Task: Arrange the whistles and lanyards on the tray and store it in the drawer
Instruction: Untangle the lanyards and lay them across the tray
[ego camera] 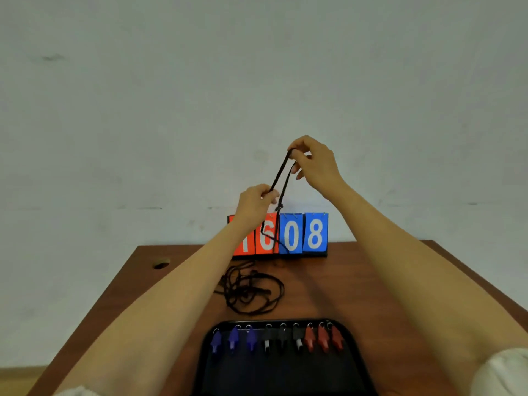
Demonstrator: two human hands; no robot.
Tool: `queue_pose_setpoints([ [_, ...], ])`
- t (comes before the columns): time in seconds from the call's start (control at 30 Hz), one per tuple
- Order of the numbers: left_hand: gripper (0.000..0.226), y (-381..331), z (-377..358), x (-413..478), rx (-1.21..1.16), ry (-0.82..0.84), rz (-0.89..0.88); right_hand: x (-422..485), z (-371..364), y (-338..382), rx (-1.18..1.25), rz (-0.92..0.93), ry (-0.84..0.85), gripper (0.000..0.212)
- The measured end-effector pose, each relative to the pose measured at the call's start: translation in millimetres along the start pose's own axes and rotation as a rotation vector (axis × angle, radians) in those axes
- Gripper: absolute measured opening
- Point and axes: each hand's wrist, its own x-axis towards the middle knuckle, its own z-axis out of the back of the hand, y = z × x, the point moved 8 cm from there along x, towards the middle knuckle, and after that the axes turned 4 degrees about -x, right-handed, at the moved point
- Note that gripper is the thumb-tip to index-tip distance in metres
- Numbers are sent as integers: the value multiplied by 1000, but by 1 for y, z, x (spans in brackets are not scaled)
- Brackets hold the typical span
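Lanyards come next, we judge, since nine whistles (283, 337) already lie in a row along the far edge of the black tray (285, 378) at bottom centre. Our left hand (257, 199) and right hand (314, 164) each pinch one black lanyard (279, 172) with curled fingertips, raised mid-frame before the flip scoreboard (304, 234). Its tail seems to hang toward the worktop (385, 287), though the cord blurs there. More cords sit tangled in a heap (251, 290) just beyond the tray. To do this well, we should draw the loop straight, fold it evenly into a short bundle, and keep the tail clear of the heap so nothing snags.
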Motion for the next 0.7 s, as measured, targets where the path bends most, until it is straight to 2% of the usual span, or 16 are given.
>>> queue_pose_setpoints([
  [0.13, 25, 6, 11, -4, 38, 33, 24, 8, 24, 12, 268, -112, -2, 14],
  [0.23, 25, 11, 21, -8, 11, 16, 67, 11, 36, 22, 278, -138, 17, 14],
  [0.33, 25, 9, 33, -11, -24, -15, 79, 9, 43, 27, 162, -121, 9, 11],
  [0.43, 22, 1, 47, -12, -273, -32, 97, 5, 44, 25, -28, -78, 27, 5],
  [0.5, 19, -6, 57, -12, -462, -38, 101, -2, 35, 17, -257, -51, 154, 8],
  [0.57, 16, -8, 70, -12, -527, -96, 103, -13, 21, 0, -477, -30, 345, 14],
  [0.63, 14, -7, 77, -15, -552, -132, 131, -26, 11, -20, -559, -55, 484, 18],
  [0.7, 19, 1, 78, -18, -544, -133, 178, -36, 9, -36, -595, -79, 529, 18],
])
